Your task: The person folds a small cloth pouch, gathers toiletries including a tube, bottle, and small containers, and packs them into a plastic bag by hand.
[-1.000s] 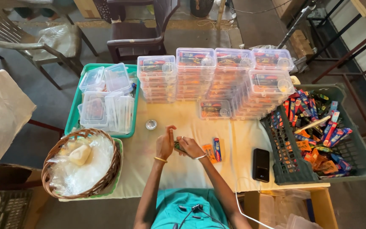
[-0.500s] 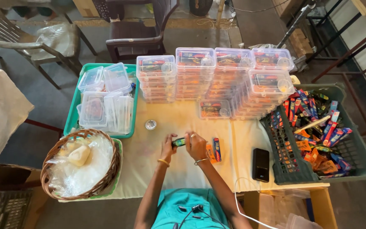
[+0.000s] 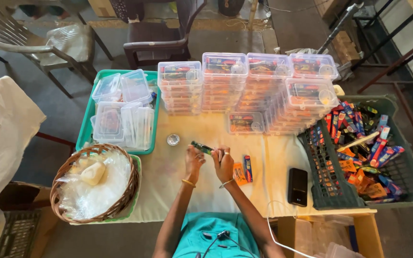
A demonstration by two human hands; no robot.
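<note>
Both my hands are raised together over the middle of the cloth-covered table. A small dark green packet is held between them, sticking out to the upper left. My left hand pinches it from the left and my right hand grips it from the right. Just right of my right hand, an orange packet and a blue packet lie flat on the table. A small round silvery lid lies to the left of my hands.
Stacks of filled clear plastic boxes line the table's far side. A green tray of empty clear boxes sits at left, a wicker basket with plastic bags in front of it. A grey crate of colourful packets stands right; a black phone lies near it.
My hands have drawn slightly apart and the green packet now shows between them, angled up to the left. Nothing else on the table has moved.
</note>
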